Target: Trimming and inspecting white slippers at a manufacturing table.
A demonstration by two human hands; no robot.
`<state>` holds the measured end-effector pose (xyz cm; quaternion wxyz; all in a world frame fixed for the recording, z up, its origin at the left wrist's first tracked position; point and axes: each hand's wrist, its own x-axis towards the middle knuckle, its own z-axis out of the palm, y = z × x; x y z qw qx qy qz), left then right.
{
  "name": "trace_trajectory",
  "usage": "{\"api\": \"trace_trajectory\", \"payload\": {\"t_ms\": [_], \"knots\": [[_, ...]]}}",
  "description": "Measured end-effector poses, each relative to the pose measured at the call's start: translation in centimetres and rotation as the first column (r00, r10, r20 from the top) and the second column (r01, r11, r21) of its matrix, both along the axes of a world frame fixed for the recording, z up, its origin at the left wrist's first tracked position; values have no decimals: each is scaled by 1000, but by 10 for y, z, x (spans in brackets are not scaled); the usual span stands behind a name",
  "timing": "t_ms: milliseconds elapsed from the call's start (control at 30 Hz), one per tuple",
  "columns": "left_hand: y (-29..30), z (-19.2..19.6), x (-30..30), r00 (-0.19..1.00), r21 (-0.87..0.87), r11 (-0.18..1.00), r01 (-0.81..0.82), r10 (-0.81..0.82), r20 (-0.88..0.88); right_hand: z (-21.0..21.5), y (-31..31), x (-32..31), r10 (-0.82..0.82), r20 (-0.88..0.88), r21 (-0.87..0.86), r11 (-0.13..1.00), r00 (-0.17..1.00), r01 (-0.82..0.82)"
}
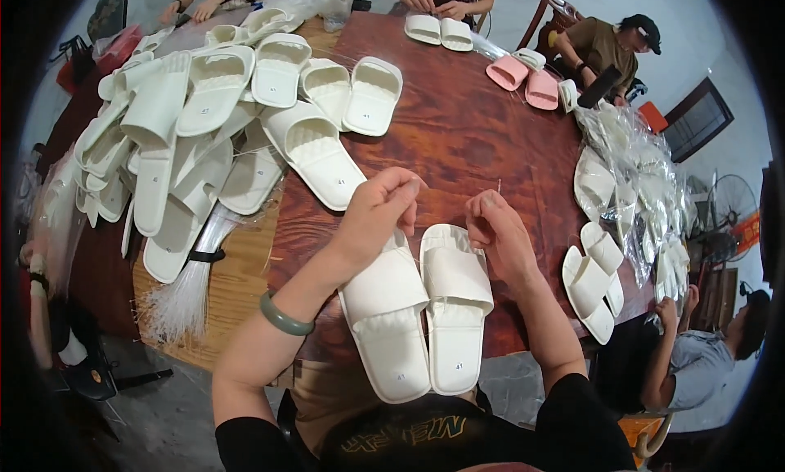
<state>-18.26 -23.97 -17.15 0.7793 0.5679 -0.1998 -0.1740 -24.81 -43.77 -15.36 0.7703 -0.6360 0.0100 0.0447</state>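
Pairing step, likely: left hand [378, 214] and right hand [499, 231], fingers pinched together on a thin tie strand over two white slippers [421, 308] lying side by side at the table [458, 128] edge; next needs threading it through both.

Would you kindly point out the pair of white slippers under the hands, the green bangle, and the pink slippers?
pair of white slippers [425, 308]: head view, inner edge of left slipper's strap.
green bangle [284, 316]: head view, middle of band.
pink slippers [523, 78]: head view, between the two.
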Motion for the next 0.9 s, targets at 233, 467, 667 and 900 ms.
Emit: {"api": "trace_trajectory", "payload": {"t_ms": [233,467,667,900], "knots": [[8,13,-4,973,153,966,208,-220,68,13,9,-8,208,61,-417,894,976,-165],[0,7,-14,886,131,895,427,-443,136,35,37,10,294,371,-770,628,881,114],[5,2,-14,901,144,910,389,-408,146,69,43,-16,230,489,-777,553,841,301],[-2,4,-12,921,166,919,358,-377,97,203,63,-137,513,496,-690,722,701,-41]]}}
